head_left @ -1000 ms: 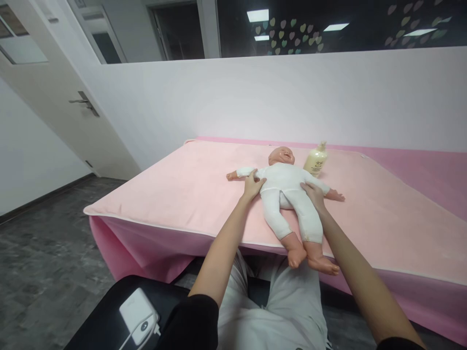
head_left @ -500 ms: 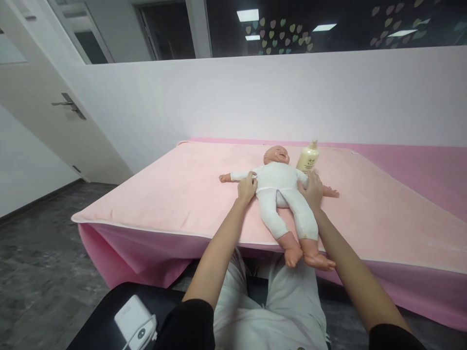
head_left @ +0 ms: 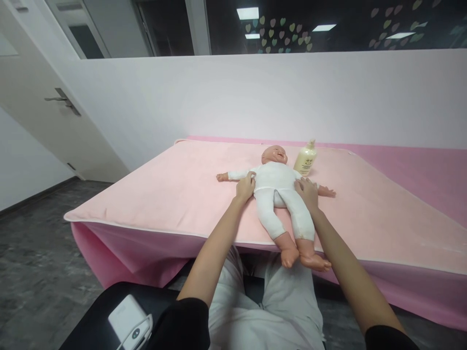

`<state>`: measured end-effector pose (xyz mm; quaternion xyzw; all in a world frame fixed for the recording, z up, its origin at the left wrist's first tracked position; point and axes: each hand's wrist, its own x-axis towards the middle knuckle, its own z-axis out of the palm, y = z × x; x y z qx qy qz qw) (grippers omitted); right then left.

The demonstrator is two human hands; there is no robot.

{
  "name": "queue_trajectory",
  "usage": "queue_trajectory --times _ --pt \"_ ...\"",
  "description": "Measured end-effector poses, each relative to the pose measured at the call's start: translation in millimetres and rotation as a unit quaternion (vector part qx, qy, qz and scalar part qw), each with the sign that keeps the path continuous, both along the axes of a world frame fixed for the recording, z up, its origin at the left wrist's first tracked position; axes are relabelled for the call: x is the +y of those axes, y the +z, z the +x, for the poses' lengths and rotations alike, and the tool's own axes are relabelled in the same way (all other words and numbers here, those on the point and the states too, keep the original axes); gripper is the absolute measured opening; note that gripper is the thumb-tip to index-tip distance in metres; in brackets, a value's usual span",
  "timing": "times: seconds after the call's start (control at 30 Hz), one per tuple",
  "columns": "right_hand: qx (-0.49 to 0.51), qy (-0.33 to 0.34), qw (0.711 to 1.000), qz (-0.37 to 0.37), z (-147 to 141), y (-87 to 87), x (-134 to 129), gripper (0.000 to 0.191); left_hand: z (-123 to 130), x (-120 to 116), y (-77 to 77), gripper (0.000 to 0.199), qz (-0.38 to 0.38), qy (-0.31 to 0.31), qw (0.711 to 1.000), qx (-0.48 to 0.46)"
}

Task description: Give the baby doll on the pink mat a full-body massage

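Note:
A baby doll [head_left: 274, 176] in a white cloth suit lies on its back on the pink-covered table, arms spread and head toward the wall. Its bare feet reach over the front edge of the table. My left hand [head_left: 245, 186] is closed with curled fingers against the doll's side, below its outstretched arm. On the opposite side my right hand [head_left: 307, 191] grips the doll's flank, fingers bent over the white cloth; the fingertips of both hands are partly hidden. Just behind my right hand a pale yellow pump bottle [head_left: 305, 159] stands upright.
The light pink cover [head_left: 153, 194] drapes over the table, with darker pink cloth [head_left: 131, 248] hanging at the front. A white power bank [head_left: 127, 318] with a cable lies on a black seat [head_left: 93, 316] at my left. A white wall [head_left: 233, 99] rises behind the table.
My right hand has drawn down slightly from the doll's arm to its side, its fingers now more curled. The left hand keeps its place. The whole view has shifted a little.

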<state>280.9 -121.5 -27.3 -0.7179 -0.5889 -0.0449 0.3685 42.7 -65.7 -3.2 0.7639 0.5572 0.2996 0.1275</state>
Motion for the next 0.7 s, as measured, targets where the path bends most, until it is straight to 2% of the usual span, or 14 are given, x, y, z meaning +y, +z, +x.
queue_trajectory --times 0.27,0.33,0.43,0.53,0.7 --pt "-0.006 0.006 1.0 -0.005 0.7 2.1 -1.6 0.046 -0.1 -3.3 -0.4 0.062 0.032 -0.02 0.999 -0.02" --pt "-0.01 0.009 1.0 -0.004 0.4 3.1 -2.4 0.045 0.9 -4.8 0.4 0.065 0.088 0.003 0.996 -0.007" --pt "-0.014 0.006 1.0 -0.003 0.2 3.6 -2.7 0.045 2.8 -6.8 1.5 0.065 0.162 0.072 0.983 0.044" --pt "-0.015 0.004 1.0 -0.005 0.7 3.0 -2.3 0.045 3.8 -8.0 2.2 0.063 0.159 0.119 0.977 0.077" --pt "-0.021 0.009 1.0 0.007 1.5 1.8 -2.1 0.044 3.6 -9.9 3.1 0.065 0.116 0.143 0.98 0.072"
